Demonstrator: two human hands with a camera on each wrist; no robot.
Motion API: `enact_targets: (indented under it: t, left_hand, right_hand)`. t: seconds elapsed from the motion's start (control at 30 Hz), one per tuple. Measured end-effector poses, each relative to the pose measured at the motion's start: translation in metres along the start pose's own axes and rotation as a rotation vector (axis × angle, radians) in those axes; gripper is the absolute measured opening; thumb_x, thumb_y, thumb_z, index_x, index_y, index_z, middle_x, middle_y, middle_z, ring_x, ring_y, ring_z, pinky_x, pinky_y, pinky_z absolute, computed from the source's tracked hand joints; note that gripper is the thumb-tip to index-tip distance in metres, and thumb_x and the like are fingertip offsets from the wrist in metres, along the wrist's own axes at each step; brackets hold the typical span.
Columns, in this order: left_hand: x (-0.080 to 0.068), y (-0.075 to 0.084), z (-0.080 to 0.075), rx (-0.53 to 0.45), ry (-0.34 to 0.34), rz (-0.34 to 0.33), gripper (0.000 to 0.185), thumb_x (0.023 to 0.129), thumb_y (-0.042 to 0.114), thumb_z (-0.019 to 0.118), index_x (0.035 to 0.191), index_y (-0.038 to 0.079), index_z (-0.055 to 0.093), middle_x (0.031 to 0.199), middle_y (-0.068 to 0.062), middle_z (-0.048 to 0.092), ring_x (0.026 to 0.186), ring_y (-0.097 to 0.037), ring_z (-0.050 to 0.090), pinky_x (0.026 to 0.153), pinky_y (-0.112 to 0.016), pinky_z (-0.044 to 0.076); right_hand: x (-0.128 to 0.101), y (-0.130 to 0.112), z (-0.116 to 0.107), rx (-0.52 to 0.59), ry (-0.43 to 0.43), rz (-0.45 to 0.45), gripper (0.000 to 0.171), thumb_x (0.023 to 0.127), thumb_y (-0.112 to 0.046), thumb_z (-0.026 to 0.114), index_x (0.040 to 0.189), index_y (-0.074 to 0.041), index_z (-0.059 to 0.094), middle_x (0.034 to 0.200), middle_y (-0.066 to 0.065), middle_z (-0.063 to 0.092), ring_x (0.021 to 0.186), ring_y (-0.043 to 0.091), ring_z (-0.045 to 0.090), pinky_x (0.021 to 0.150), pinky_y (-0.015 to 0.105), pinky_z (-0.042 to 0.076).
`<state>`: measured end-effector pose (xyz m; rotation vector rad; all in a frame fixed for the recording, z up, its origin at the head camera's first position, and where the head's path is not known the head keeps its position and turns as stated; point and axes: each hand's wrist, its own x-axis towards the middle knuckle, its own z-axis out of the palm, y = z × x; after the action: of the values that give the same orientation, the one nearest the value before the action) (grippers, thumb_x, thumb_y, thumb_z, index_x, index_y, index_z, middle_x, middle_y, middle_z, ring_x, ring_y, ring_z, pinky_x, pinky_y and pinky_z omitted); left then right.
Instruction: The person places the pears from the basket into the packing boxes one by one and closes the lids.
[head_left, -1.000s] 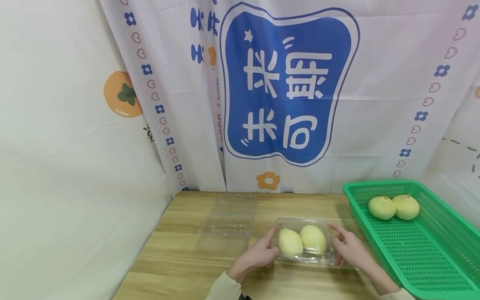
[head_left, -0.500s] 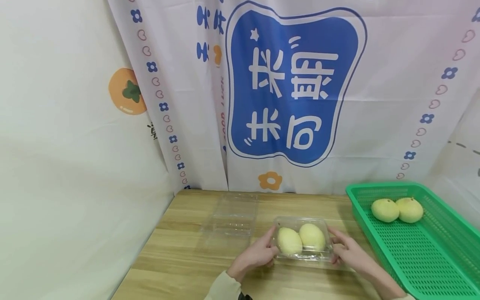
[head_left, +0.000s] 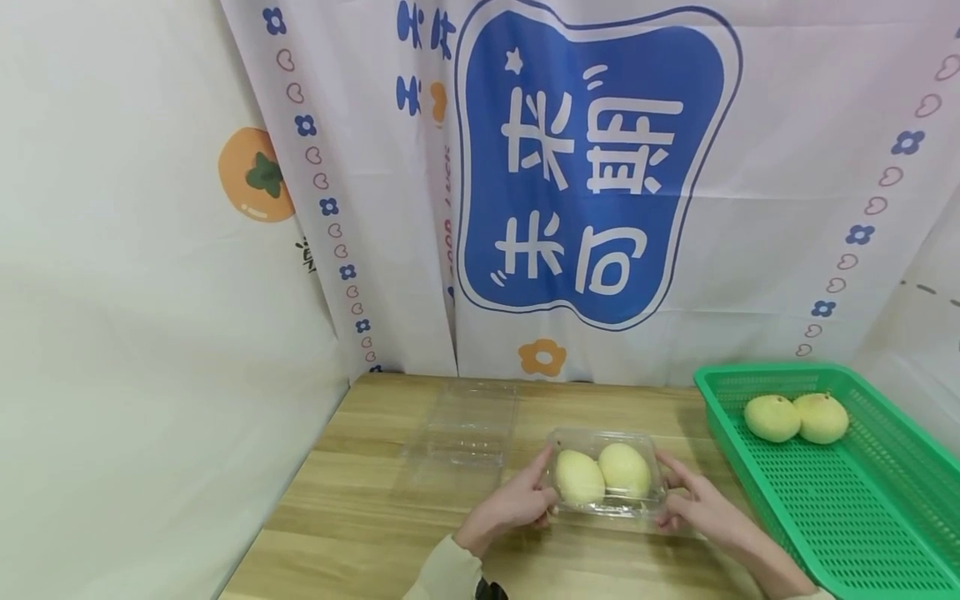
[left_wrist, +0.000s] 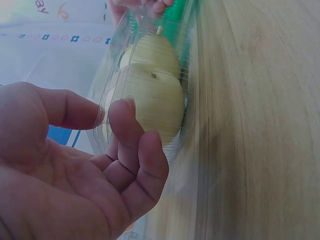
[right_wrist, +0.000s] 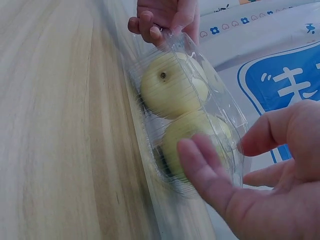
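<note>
A clear plastic clamshell box (head_left: pixel 607 437) with two pale yellow fruits (head_left: pixel 602 475) inside sits at the middle of the wooden table (head_left: pixel 360 517), its lid down. My left hand (head_left: pixel 546 483) grips its left end and my right hand (head_left: pixel 666 492) grips its right end. In the left wrist view the left hand (left_wrist: pixel 114 110) has its thumb on the lid and its fingers curled at the side of the box (left_wrist: pixel 150 95). In the right wrist view the right hand (right_wrist: pixel 215 147) does the same on the other end of the box (right_wrist: pixel 190 105).
An empty clear box (head_left: pixel 465 429) lies open just behind and left of the full one. A green perforated basket (head_left: pixel 847 508) stands at the right edge with two more fruits (head_left: pixel 795 418) at its far end. Printed curtains hang behind and to the left.
Both hands have drawn in tighter on the box ends, the right fingers curling lower round its edge. The box has hardly moved; the head view has tilted slightly.
</note>
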<state>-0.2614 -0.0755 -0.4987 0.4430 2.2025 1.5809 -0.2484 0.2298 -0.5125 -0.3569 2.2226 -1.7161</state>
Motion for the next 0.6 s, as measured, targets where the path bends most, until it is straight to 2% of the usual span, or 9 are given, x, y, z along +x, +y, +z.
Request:
enact_targets:
  t: [0.17, 0.3, 0.43, 0.6]
  left_hand:
    - [-0.0003, 0.0004, 0.0, 0.016, 0.0, -0.004, 0.085, 0.088, -0.003, 0.051, 0.158, 0.008, 0.004, 0.07, -0.009, 0.06, 0.051, -0.013, 0.049, 0.048, -0.021, 0.044]
    - [0.0002, 0.0001, -0.0001, 0.014, -0.004, -0.009, 0.085, 0.088, -0.003, 0.05, 0.158, 0.009, 0.003, 0.071, -0.01, 0.061, 0.051, -0.013, 0.05, 0.049, -0.021, 0.044]
    - [0.0008, 0.0008, 0.0002, -0.011, -0.009, -0.017, 0.084, 0.09, -0.003, 0.049, 0.158, 0.01, 0.003, 0.073, -0.013, 0.062, 0.052, -0.013, 0.049, 0.05, -0.021, 0.044]
    - [0.0023, -0.0002, 0.0007, -0.028, -0.005, -0.022, 0.084, 0.09, -0.003, 0.049, 0.158, 0.012, 0.003, 0.073, -0.015, 0.062, 0.053, -0.013, 0.049, 0.051, -0.021, 0.044]
  right_hand:
    - [-0.002, 0.0003, -0.003, -0.028, -0.067, -0.019, 0.085, 0.091, 0.0, 0.05, 0.155, 0.001, -0.005, 0.094, 0.019, 0.051, 0.066, 0.019, 0.062, 0.062, 0.038, 0.06]
    - [-0.0016, 0.0024, -0.0028, -0.081, -0.07, -0.048, 0.079, 0.095, -0.003, 0.047, 0.154, 0.004, -0.005, 0.071, 0.011, 0.057, 0.053, 0.018, 0.061, 0.051, 0.039, 0.058]
    - [0.0007, 0.0043, -0.0009, -0.104, -0.037, -0.044, 0.077, 0.095, -0.003, 0.046, 0.154, 0.005, -0.003, 0.066, 0.009, 0.056, 0.047, 0.015, 0.058, 0.048, 0.039, 0.057]
    - [0.0023, 0.0051, -0.0009, -0.11, -0.022, -0.041, 0.078, 0.094, -0.002, 0.046, 0.154, 0.004, -0.003, 0.065, 0.007, 0.055, 0.046, 0.011, 0.054, 0.049, 0.043, 0.057]
